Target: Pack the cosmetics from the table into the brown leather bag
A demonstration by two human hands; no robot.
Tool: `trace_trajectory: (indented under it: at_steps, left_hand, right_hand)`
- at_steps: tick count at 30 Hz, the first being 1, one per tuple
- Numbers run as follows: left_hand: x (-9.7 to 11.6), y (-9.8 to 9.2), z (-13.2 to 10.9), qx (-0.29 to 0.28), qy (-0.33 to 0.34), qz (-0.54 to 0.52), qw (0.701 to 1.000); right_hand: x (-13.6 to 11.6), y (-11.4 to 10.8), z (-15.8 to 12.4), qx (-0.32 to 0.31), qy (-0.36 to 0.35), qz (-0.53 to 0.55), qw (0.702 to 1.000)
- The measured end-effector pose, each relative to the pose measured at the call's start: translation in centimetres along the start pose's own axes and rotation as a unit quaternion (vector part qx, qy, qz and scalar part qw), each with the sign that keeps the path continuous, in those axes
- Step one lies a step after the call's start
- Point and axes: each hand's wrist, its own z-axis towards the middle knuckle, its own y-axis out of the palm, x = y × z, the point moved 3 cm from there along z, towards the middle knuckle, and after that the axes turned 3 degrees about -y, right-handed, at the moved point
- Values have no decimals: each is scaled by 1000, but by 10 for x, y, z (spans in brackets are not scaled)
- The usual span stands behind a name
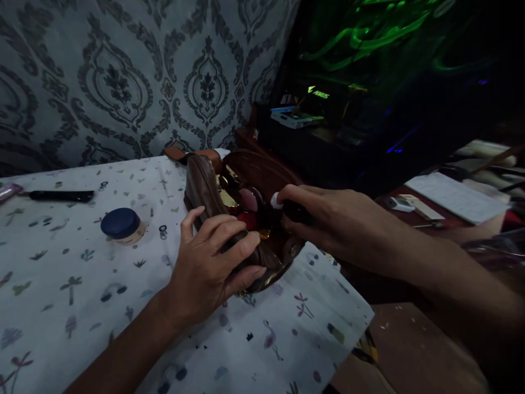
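Observation:
A brown zippered bag [207,180] stands unzipped on the table. Inside it lie several small items, among them a shiny gold piece [229,198], a round pinkish compact-like item [248,200] and a red item [247,220]. My left hand [217,254] grips the bag's near edge, its fingers over the rim and the thumb on the near side. Over the bag's right side, my right hand [315,216] is closed round a small dark object with a white end [275,201]. Most of that object is hidden by the fingers, so its kind is unclear.
A jar with a dark blue lid [121,223] stands left of the bag on a patterned tablecloth [82,306]. Further left lies a black-handled brush-like item [61,195]. Behind, right of the wallpapered wall, is a computer case [348,109] with green lights. White paper [455,197] lies at right.

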Motion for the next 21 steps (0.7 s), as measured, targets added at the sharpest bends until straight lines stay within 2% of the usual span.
trace_trajectory:
  at_steps: [3, 8, 12, 17, 21]
  left_hand:
    - [0, 1, 0, 3, -2, -4, 1000]
    - [0, 1, -1, 16, -2, -7, 1000]
    - [0, 2, -1, 8, -5, -13, 1000]
    - [-1, 2, -2, 0, -16, -21, 1000]
    - [-1, 2, -3, -7, -21, -22, 999]
  right_hand:
    - [5, 0, 5, -46, -19, 7, 999]
    - [11, -2, 8, -48, -53, 0, 997]
    - [12, -1, 7, -61, -64, 45, 995]
    - [16, 5, 4, -72, -42, 93, 992]
    - [19, 12, 2, -85, -9, 72, 994]
